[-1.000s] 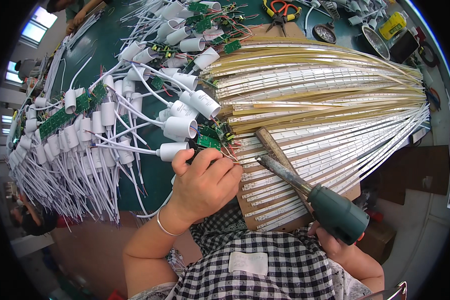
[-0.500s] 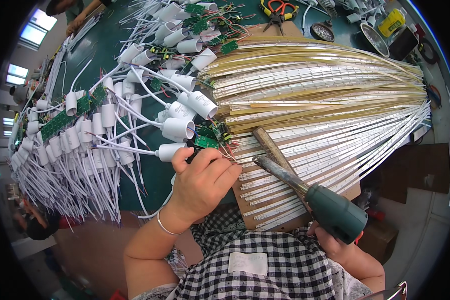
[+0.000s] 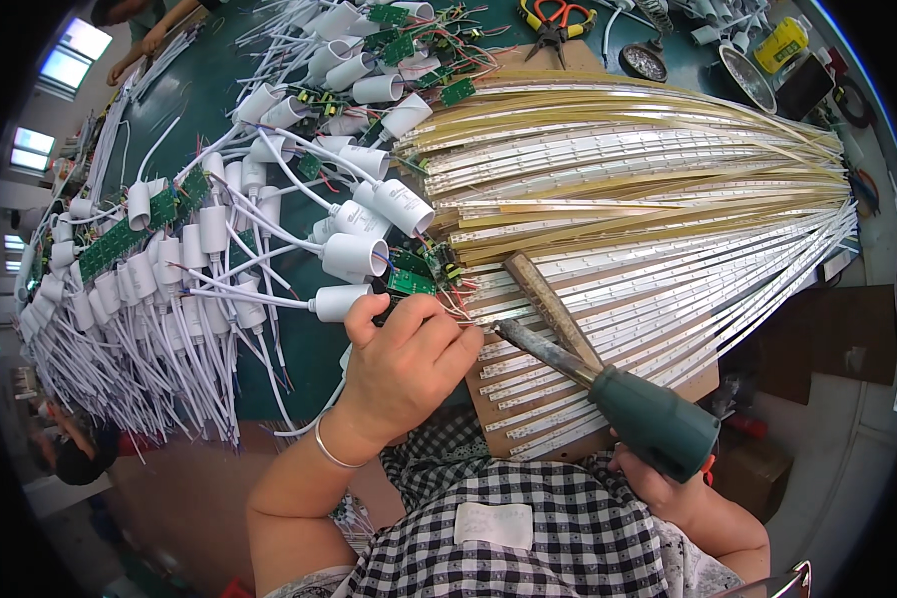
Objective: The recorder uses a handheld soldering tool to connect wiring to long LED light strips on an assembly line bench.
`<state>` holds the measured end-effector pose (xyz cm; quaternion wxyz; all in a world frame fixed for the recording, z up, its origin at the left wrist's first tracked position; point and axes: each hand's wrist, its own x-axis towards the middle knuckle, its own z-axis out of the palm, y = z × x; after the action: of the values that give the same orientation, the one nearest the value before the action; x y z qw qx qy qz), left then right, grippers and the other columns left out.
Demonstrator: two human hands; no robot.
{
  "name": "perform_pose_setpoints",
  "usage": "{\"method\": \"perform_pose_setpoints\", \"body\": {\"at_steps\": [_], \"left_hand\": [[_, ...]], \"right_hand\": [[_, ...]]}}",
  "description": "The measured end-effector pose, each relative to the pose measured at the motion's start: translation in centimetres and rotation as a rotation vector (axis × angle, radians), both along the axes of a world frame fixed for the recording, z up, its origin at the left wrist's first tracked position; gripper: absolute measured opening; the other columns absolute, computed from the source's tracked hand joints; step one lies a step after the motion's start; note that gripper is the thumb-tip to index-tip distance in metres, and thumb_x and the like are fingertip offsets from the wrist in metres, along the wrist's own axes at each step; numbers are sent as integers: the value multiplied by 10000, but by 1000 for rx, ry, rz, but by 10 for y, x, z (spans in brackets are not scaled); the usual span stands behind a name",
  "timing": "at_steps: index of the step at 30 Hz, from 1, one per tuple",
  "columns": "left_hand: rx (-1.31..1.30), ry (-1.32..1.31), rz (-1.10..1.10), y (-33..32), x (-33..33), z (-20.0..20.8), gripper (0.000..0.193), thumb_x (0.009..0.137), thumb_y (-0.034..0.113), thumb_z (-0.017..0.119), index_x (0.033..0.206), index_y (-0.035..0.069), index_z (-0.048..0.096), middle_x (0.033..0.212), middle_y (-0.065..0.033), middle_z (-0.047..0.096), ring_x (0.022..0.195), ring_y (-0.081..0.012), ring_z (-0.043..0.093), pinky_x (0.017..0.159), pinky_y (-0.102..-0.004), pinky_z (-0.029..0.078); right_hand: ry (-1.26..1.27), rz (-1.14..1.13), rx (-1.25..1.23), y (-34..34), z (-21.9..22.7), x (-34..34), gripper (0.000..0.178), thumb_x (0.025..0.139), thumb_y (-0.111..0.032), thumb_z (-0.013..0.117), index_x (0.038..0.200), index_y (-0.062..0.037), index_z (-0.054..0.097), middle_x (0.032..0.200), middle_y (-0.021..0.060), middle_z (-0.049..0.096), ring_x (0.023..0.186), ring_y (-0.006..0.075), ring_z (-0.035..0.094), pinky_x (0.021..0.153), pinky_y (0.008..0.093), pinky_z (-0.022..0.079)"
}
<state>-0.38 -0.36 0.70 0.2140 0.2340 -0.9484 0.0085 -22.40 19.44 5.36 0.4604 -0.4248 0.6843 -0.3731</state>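
Note:
My left hand [image 3: 404, 369] is closed, its fingertips pinching thin wires [image 3: 460, 311] beside a green circuit board [image 3: 411, 283] and a white cylindrical cap [image 3: 341, 302]. The pinched wires lie at the left ends of long white LED strips [image 3: 668, 264] fanned out on a brown board [image 3: 706, 384]. My right hand [image 3: 658, 482] is wrapped round the green handle of a soldering iron [image 3: 656, 421], partly hidden behind it. The iron's dark tip is just right of my left fingertips, over the strip ends. A worn, flat bar [image 3: 548, 304] lies slanting across the strips, passing behind the iron.
Many white caps with cables and circuit boards [image 3: 120, 244] are heaped at left and top. Pliers [image 3: 550, 32], a round tin [image 3: 643, 65], a metal bowl [image 3: 747, 82] and a yellow container [image 3: 780, 46] stand at the far side. Another person's arm [image 3: 154, 38] reaches in at upper left.
The soldering iron has moved left and slightly down, bringing its tip closer to my left fingertips. My left hand has stayed nearly still, still pinching the wires.

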Motion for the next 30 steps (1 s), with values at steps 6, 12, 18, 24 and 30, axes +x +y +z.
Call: {"method": "perform_pose_setpoints", "body": {"at_steps": [6,12,18,24,30], "left_hand": [[-12,0,-1,0,0,-1,165,726,140,646,875,196,690,784,92,563,882,-121,538,923,-415,237],[-8,7,3,1,0,-1,167,722,143,646,873,199,690,782,95,565,880,-120,537,917,-411,240],[-6,-5,1,1,0,0,166,722,143,644,872,196,690,785,93,571,880,-125,539,912,-405,243],[-10,-2,-2,1,-1,0,161,724,143,641,870,191,689,779,85,566,879,-125,540,902,-401,246],[-34,-14,-3,1,-1,0,152,721,143,647,860,191,683,782,83,562,880,-126,541,890,-397,249]], "right_hand": [[-7,-8,41,-1,1,2,283,722,-54,679,993,14,641,952,149,656,854,350,612,791,415,477],[72,162,-58,2,-1,-6,378,776,19,559,1152,50,534,999,132,613,731,227,609,671,327,502],[-11,129,-160,8,-9,-10,569,767,23,472,1325,58,366,1190,167,562,677,200,620,632,302,521],[-48,132,-207,9,-8,-11,596,749,40,449,1337,51,357,1247,178,543,677,217,629,641,313,534],[-117,78,-230,18,-13,-12,603,740,54,424,1339,44,362,1246,181,544,675,229,635,635,317,546]]}}
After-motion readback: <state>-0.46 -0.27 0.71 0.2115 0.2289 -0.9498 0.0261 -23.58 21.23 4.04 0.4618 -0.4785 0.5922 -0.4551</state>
